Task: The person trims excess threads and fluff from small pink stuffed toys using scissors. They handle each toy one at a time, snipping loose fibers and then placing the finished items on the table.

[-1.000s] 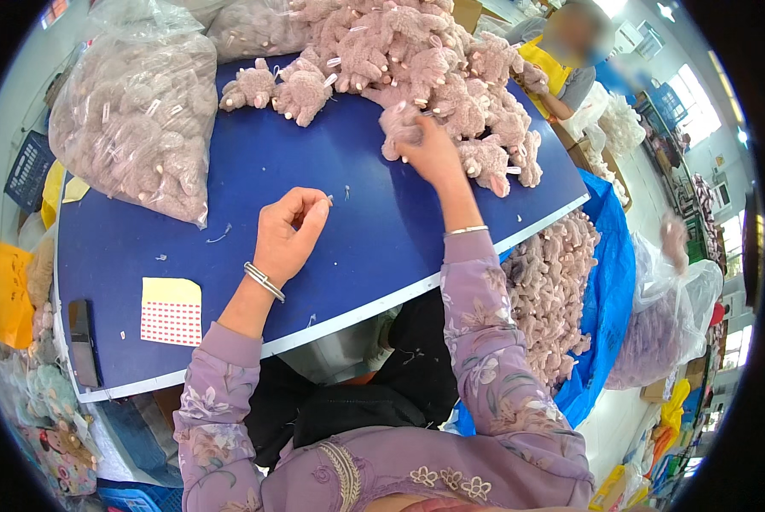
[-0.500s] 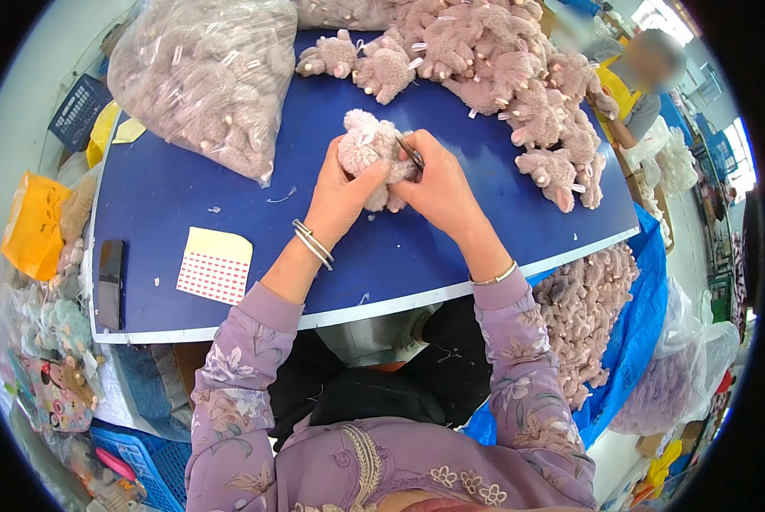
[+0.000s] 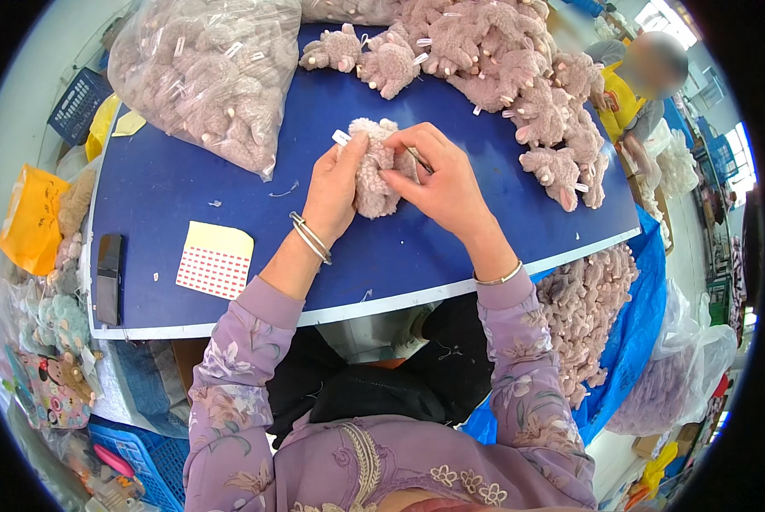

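Above the blue table, my left hand (image 3: 333, 189) is closed around a fluffy pinkish-grey plush toy (image 3: 376, 183), thumb pressed on top of it. A white tag (image 3: 341, 137) sticks out at the toy's upper left. On the toy's right side, my right hand (image 3: 444, 181) is closed with a slim dark metal tool (image 3: 421, 160) in its fingers; it resembles thread snips, but most of it is hidden. The right thumb and fingertips touch the plush. The toy's face is not visible.
Piled plush toys (image 3: 485, 51) cover the table's far right, beside a clear bag of toys (image 3: 203, 77). A phone (image 3: 109, 277) and a sticker sheet (image 3: 216, 260) lie at left. More toys (image 3: 583, 316) fill a blue sack at right. A person (image 3: 638, 85) sits across.
The plush toy has been turned in my hands, so its white tag now shows at the upper left. My right hand has shifted slightly right, fingers still at the toy with the metal tool.
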Demonstrator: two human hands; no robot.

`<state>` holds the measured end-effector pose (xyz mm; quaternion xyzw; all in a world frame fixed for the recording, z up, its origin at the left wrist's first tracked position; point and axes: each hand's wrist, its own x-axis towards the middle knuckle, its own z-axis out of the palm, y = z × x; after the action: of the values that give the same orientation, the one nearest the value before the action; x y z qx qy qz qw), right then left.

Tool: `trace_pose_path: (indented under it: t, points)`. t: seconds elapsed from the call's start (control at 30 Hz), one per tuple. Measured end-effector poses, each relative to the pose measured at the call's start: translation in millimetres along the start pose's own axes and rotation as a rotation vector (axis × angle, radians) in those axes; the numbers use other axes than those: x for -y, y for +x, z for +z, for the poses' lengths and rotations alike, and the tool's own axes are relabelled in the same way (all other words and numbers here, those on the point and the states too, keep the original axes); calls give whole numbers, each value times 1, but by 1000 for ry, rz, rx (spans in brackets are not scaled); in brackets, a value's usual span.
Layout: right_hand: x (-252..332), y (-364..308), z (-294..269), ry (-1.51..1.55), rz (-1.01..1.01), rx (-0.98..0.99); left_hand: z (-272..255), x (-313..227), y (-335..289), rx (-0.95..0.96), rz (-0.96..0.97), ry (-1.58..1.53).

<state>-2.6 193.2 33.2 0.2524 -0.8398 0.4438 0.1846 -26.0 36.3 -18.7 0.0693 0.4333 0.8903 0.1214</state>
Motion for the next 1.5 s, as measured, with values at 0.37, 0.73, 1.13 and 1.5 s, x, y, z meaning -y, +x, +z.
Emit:
trace_pose_path:
  t: [0.37,0.73,1.13,1.5]
  points:
    - [-10,-3,13,-33,-41,-55,5,1,-4,-135,6,69]
    - [-20,3,-14,569,440,-257,4,-4,-2,-225,21,54]
    - [9,-3,-34,-183,146,248,0,-3,1,-305,217,210]
    - [10,-5,-23,-266,73,224,10,-1,-5,-251,268,333]
